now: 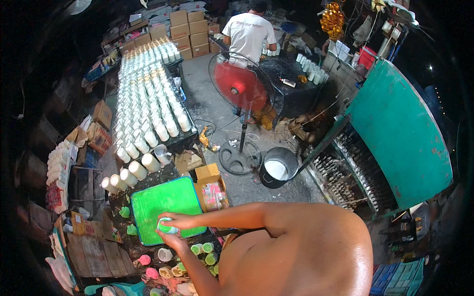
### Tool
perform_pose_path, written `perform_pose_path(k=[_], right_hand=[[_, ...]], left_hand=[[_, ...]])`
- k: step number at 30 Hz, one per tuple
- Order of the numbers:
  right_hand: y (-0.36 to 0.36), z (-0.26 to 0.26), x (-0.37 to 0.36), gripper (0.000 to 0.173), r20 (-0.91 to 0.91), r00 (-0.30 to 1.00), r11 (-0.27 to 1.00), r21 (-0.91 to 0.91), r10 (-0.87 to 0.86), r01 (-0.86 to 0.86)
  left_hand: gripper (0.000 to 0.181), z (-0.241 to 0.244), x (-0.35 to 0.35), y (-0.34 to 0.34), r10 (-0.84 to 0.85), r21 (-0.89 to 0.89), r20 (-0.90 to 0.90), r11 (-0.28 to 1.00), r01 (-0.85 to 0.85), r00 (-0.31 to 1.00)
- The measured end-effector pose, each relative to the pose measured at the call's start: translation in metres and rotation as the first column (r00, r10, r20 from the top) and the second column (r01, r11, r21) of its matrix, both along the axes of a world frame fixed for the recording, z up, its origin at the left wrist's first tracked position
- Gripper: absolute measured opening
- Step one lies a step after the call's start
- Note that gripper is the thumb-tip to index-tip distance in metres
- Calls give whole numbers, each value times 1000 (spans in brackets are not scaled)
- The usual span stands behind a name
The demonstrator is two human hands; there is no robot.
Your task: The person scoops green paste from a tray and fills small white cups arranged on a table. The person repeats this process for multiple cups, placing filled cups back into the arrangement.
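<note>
My right hand (181,221) and my left hand (173,239) close around a small white-and-green cylinder (166,225), the right hand above it in the picture and the left below. The cylinder is over the lower part of a bright green tray with a blue rim (166,196). My fingers hide part of it. Below the tray in the view stand several cups with green inside (208,247), a whitish cup (164,254) and pink rounded pieces (144,259). Green lumps (124,212) lie left of the tray.
White cylindrical candles (137,170) stand beyond the tray, with many more on a long table. Nearby are an open carton (207,174), a pedestal fan (241,87) and a black pot with white contents (276,170). A person (250,35) stands at a dark table.
</note>
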State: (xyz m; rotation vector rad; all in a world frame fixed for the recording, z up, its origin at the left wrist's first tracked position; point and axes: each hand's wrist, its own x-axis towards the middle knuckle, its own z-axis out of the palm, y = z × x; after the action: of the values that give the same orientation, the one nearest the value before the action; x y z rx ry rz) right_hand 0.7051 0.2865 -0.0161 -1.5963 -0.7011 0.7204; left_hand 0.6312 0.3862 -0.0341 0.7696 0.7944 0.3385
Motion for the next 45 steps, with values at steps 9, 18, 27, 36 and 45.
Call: perform_pose_path(k=[9, 18, 27, 36, 45], right_hand=[[-4, 33, 1, 56, -387, 921, 998, 26, -44, 59], [7, -17, 10, 57, -63, 996, 995, -80, -61, 56], [-5, 9, 5, 38, 527, 843, 974, -117, -106, 195], [0, -7, -3, 34, 376, 839, 897, -41, -395, 440], [23, -4, -7, 38, -284, 766, 812, -302, -577, 500]], left_hand=[[82, 5, -11, 10, -228, 9, 20, 974, 227, 974], [67, -25, -22, 29, -174, -5, 112, 984, 175, 978], [57, -18, -21, 16, 23, -74, -7, 997, -23, 1000], [49, -17, -17, 15, 111, -263, 40, 960, -97, 993], [50, -3, -20, -12, 266, -14, 34, 964, -265, 963]])
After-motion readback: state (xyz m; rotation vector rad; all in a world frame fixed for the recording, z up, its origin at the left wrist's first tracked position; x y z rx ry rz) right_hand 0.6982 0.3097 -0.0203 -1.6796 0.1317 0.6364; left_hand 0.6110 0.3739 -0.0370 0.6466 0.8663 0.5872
